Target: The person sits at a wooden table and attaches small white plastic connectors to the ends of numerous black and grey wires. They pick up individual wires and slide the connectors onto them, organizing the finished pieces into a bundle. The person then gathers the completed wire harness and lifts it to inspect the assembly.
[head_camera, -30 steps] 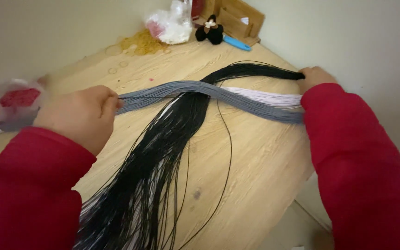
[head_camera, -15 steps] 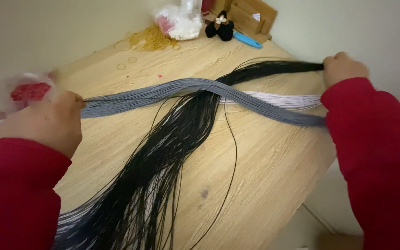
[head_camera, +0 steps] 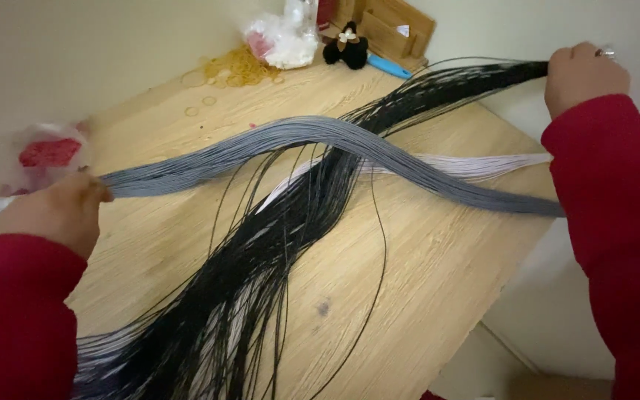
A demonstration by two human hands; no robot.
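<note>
Over the table, gripped cords (grey, black)

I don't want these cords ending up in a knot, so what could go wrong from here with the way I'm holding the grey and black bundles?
1. The grey bundle in your left hand crosses over the black bundle held by your right hand; pulling apart could cinch the crossing tight.
2. Loose black strands loop away from the bundle and could snag or tangle.
3. The white strands lie under both bundles and may get dragged off the table edge.
</note>
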